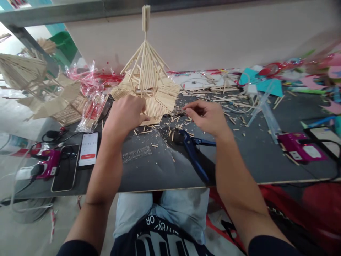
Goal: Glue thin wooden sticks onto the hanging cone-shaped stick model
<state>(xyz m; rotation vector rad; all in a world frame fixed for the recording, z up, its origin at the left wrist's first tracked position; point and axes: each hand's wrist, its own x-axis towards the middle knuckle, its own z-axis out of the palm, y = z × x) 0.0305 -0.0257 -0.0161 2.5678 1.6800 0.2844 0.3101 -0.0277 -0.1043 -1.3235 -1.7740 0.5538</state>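
A model pagoda built of thin wooden sticks stands upright on the dark table, with a pointed roof and a flared lower tier. My left hand is closed on the front left of its lower tier; part of the fingers is hidden. To the right of the model, my right hand has thumb and forefinger brought together beside a small heap of scraps. Whatever is between those fingertips is too small to make out. Below the right hand lies a blue-handled cutter, amid short cut stick pieces.
Two phones and a purple power socket lie at the left. Another stick model stands at far left. Loose sticks, cables and teal paper cover the back right. A second purple socket sits right.
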